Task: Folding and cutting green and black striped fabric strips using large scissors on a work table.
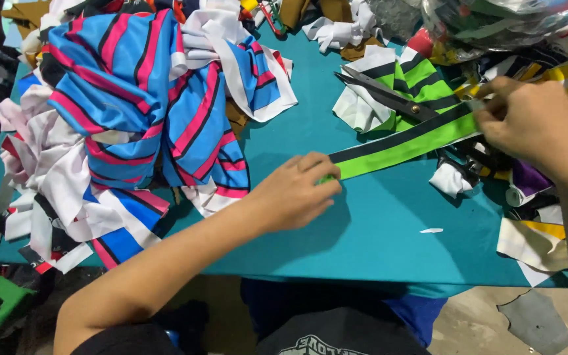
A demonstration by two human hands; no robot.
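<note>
Green-black fabric strip (405, 143) taut between left hand (295, 192) and right hand (527, 125)

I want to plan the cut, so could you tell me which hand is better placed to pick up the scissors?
Probably the right hand: it pinches the strip end just beside the scissors. The left hand presses the strip's other end, farther away.
</note>
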